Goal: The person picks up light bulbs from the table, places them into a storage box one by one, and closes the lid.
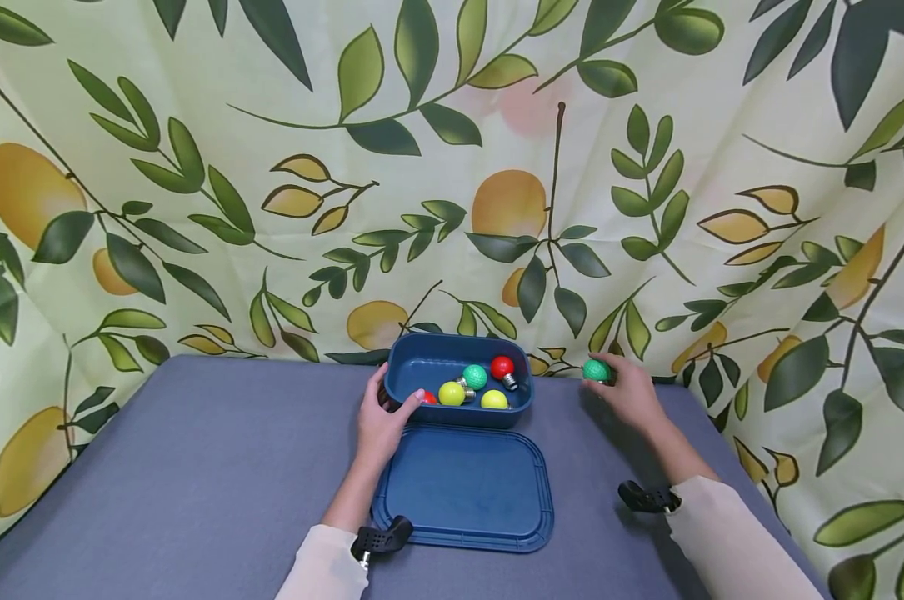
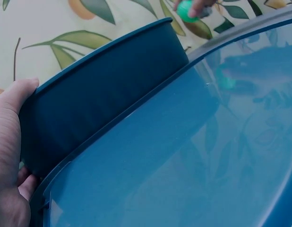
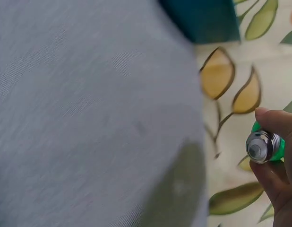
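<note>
A blue plastic box [image 1: 459, 417] stands near the table's back edge, with several small light bulbs inside: red [image 1: 501, 367], yellow [image 1: 452, 393] and green [image 1: 474, 377]. My left hand [image 1: 380, 425] grips the box's left end, thumb over the front rim; in the left wrist view the left hand [image 2: 11, 142] has its thumb at the rim and fingertips low on the wall. To the right of the box, my right hand [image 1: 631, 392] pinches a green bulb [image 1: 596, 371] above the table. Its silver screw base [image 3: 259, 147] faces the camera in the right wrist view.
The blue lid [image 1: 462, 487] lies flat on the table just in front of the box. A grey-blue cloth covers the table [image 1: 197, 467]. Behind it hangs a leaf-and-fruit patterned curtain [image 1: 422, 208], close to the table's back edge.
</note>
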The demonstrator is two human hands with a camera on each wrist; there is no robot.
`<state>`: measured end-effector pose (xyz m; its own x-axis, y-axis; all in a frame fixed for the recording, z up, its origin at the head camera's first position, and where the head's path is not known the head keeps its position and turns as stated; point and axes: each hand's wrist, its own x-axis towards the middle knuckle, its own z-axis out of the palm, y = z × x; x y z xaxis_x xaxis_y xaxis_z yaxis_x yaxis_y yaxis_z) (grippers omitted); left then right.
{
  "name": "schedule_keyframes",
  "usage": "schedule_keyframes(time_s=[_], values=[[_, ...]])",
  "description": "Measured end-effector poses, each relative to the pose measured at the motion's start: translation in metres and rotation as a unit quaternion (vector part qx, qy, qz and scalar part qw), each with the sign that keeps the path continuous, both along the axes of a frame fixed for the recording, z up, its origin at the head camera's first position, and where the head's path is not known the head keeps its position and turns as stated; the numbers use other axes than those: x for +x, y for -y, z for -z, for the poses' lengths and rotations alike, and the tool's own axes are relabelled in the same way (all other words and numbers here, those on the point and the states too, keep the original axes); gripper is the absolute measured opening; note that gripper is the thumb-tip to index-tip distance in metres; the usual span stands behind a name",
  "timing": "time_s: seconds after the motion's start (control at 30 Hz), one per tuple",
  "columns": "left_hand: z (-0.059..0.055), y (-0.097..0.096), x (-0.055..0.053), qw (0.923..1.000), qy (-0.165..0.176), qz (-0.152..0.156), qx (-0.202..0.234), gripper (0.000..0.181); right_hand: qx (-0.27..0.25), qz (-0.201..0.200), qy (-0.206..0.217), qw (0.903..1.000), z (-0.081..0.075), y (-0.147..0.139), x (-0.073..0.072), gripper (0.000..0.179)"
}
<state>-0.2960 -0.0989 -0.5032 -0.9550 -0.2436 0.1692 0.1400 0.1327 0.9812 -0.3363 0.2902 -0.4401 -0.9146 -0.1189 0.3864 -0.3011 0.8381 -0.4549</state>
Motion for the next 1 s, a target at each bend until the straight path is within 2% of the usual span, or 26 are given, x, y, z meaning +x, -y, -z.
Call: schedule_keyframes(time_s=[0.2, 0.33, 0.67, 0.77, 1.0], values=[[0.001, -0.002, 0.0, 1.0, 0.001, -0.004, -0.004, 0.081, -0.019, -0.018, -0.008, 0.9996, -0.026, 0.019, 0.001, 0.049], [0.001, -0.002, -0.001, 1.0, -0.002, -0.006, 0.0, 0.081, -0.018, -0.035, -0.028, 0.9988, -0.04, 0.03, 0.0, 0.047], [0.0, -0.002, 0.0, 1.0, -0.003, 0.002, 0.001, 0.082, -0.001, -0.061, -0.055, 0.9967, -0.062, 0.053, -0.011, 0.046], [0.0, 0.0, -0.001, 1.0, -0.006, 0.004, 0.002, 0.082, 0.004, -0.066, -0.049, 0.9966, -0.068, 0.063, -0.014, 0.047], [0.0, 0.0, 0.0, 1.0, -0.004, 0.005, 0.0, 0.082, -0.034, -0.099, -0.011, 0.9944, -0.074, 0.086, -0.017, 0.046]])
